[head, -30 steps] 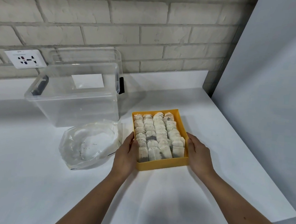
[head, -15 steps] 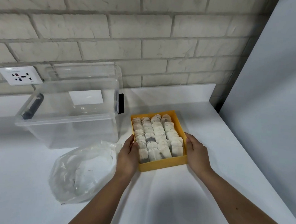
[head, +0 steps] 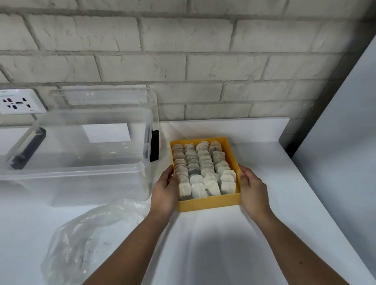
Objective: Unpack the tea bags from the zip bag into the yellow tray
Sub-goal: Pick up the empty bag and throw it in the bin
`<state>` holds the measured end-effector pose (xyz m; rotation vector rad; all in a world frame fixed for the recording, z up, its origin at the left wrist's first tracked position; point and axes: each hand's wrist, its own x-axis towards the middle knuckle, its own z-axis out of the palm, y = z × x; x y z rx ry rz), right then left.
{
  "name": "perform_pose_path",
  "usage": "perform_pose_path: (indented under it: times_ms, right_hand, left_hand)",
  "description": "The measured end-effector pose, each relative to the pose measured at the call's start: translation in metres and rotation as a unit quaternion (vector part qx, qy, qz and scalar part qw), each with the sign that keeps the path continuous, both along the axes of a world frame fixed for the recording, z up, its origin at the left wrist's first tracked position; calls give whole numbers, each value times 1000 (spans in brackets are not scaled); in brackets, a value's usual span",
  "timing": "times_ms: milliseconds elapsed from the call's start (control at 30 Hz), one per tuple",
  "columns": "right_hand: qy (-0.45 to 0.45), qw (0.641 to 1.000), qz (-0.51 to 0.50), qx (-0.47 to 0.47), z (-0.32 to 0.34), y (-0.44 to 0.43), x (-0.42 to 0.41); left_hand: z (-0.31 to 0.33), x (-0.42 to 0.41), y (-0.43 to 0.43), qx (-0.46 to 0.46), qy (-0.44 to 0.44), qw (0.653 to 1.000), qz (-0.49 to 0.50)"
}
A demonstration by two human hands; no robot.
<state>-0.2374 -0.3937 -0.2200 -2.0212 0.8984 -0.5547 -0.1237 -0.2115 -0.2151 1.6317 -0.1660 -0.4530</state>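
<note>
A yellow tray [head: 208,205] stands on the white counter, packed with several rows of tea bags [head: 203,166]. My left hand [head: 166,190] grips the tray's left wall, thumb over the rim. My right hand [head: 252,194] grips the right wall near the front corner. The clear zip bag [head: 85,242] lies crumpled and flat on the counter at the lower left, with only dark specks showing inside.
A clear plastic storage box [head: 84,155] with black latches stands left of the tray, against the brick wall. A wall socket [head: 14,100] sits at the far left. A grey panel [head: 360,159] closes off the counter's right side.
The tray, held in both hands, has slid away from me toward the wall. The camera has tilted and moved closer, so the zip bag now lies lower in view.
</note>
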Motion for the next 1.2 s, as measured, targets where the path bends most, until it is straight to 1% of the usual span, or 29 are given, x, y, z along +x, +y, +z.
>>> perform_pose_path:
  times_ms: [200, 500, 700, 833, 1000, 1200]
  right_hand:
    - [-9, 1000, -9, 4, -3, -10, 13]
    - [-13, 1000, -13, 8, -3, -17, 25]
    - [-17, 1000, -13, 1, -4, -18, 33]
    - [-15, 1000, -19, -5, -5, -20, 34]
    - [-35, 999, -19, 33, -2, -18, 33]
    - [-40, 999, -27, 13, 6, -15, 31]
  left_hand:
    - [-3, 14, -12, -8, 16, 1000, 14]
    - [-5, 32, -17, -17, 44, 999, 7]
    - [-2, 37, -22, -4, 19, 1000, 8]
    - [-4, 38, -23, 2, 21, 1000, 14]
    - [3, 33, -23, 29, -27, 999, 26]
    - [8, 32, -19, 29, -43, 998, 31]
